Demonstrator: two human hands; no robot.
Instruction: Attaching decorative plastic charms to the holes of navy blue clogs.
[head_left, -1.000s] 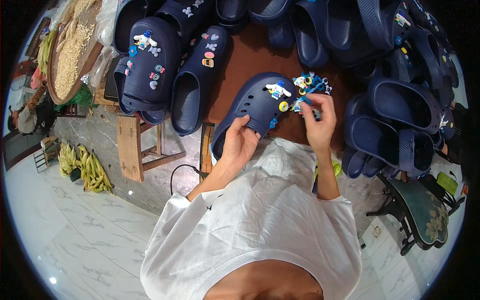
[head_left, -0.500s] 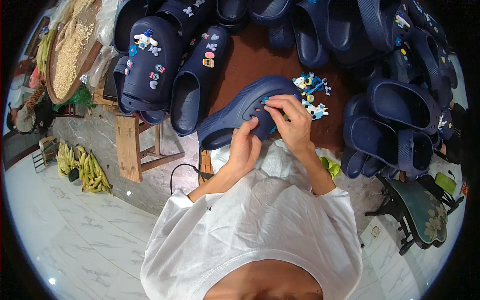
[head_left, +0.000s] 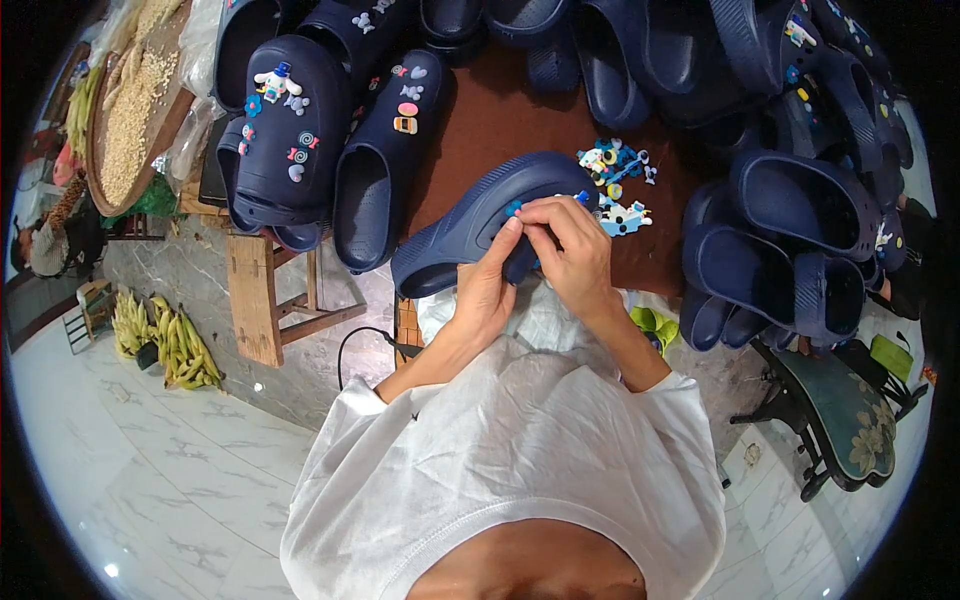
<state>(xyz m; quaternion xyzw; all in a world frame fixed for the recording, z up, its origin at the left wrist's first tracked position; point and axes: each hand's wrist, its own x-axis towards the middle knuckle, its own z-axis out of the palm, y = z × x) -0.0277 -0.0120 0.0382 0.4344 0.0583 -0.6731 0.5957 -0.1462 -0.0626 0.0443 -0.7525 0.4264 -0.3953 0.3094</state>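
Note:
A navy clog (head_left: 462, 222) lies on its side in front of me, heel opening to the lower left. My left hand (head_left: 487, 287) grips its near edge, fingers partly hidden underneath, thumb raised to a small blue flower charm (head_left: 513, 209). With fingers pinched together, my right hand (head_left: 572, 250) holds at that charm, over the holes in the clog's upper. Whether the charm's stem sits in a hole cannot be made out. Another blue charm (head_left: 582, 197) shows by the toe. Beyond it lies a pile of loose charms (head_left: 612, 168) with a white-and-blue one (head_left: 626, 218) nearer.
Clogs with charms (head_left: 290, 150) stand at the left on the brown tabletop (head_left: 490, 110); more navy clogs (head_left: 745, 270) crowd the right and back. A wooden stool (head_left: 256, 300), bananas (head_left: 185, 345) and a tray of pale kernels (head_left: 130, 130) are at left, a cushioned chair (head_left: 850, 410) at right.
The blue flower charm and my right fingers have shifted slightly left and down along the clog. My left thumb has risen to meet the charm.

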